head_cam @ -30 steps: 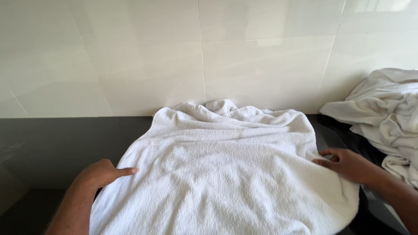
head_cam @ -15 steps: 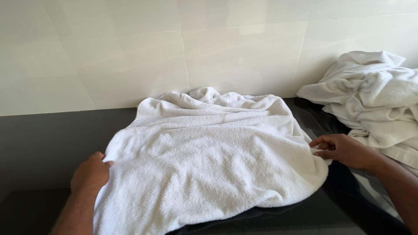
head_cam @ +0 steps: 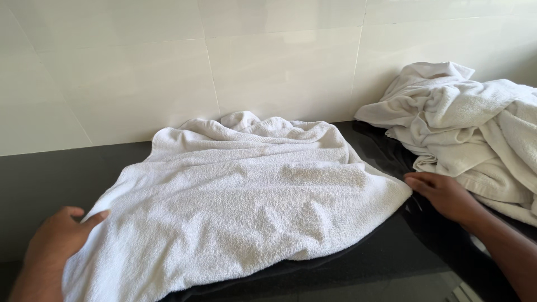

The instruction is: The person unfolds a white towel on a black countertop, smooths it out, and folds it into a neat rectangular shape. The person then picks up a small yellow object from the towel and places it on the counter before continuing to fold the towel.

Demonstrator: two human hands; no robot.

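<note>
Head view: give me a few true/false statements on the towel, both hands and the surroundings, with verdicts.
1. The white towel lies spread on a black counter. True.
2. The left hand is at the towel's left edge. True.
3. The right hand grips a folded blue cloth. False: it rests flat by the towel's right corner.
4. A heap of white towels sits at the right. True.
5. The wall is bare brick. False: pale tiles.

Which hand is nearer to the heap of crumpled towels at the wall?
Right. The right hand lies just below the heap of crumpled towels, near its lower edge; the left hand is across the spread white towel, far off.
</note>
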